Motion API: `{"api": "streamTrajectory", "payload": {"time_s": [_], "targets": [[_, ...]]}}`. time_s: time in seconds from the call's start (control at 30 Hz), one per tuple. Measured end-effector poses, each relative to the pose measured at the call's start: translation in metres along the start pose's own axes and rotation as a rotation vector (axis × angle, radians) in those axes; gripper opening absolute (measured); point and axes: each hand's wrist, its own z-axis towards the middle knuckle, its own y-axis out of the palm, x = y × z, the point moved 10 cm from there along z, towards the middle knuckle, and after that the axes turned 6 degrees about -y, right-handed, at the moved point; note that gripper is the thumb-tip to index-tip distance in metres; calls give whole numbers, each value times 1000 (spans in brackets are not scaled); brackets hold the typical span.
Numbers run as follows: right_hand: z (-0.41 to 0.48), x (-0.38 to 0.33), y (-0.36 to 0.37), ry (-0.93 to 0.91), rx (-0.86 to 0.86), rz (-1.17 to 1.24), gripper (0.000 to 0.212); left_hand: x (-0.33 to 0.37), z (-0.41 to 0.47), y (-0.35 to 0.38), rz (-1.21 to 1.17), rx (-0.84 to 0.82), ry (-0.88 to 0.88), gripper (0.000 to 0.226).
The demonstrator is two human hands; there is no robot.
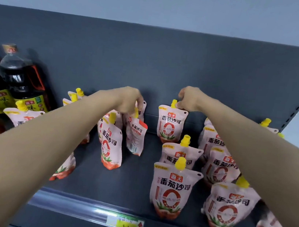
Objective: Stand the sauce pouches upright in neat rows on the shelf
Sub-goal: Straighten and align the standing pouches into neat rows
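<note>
The left grip (129, 101) is clenched round the top of a tilted pouch (135, 136) near the back of the shelf (125, 185), about midway along it; I cannot tell whether its base touches down. The right grip (189, 98) pinches the top of an upright pouch (171, 125) beside its yellow cap (174, 103), also near the back. More pouches stand loosely toward the front edge and right end, a front pouch (171, 191) just behind the price label (124, 223), and dark bottles (20, 83) fill the left end.
</note>
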Motion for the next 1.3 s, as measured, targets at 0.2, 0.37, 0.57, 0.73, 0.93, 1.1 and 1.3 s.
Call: {"api": "streamTrajectory", "payload": {"time_s": [0.2,0.37,0.57,0.73,0.93,1.1,1.3], "targets": [[17,2,20,67,-64,-9,40,-5,14,19,-130,-160,8,47],[29,-1,29,51,-102,-43,44,-6,21,31,-103,-187,-42,43],[40,1,35,-3,-142,-50,31,1,22,32,-44,-111,-39,8],[47,9,30,-29,-110,-87,31,2,26,35,-97,-84,-61,36],[48,18,24,-61,-82,-76,31,1,26,38,-56,-113,-135,47],[47,19,27,-109,-86,6,28,5,27,38,-18,-75,-103,29],[40,20,20,-138,-115,38,35,28,37,27,-109,64,-31,16]]}}
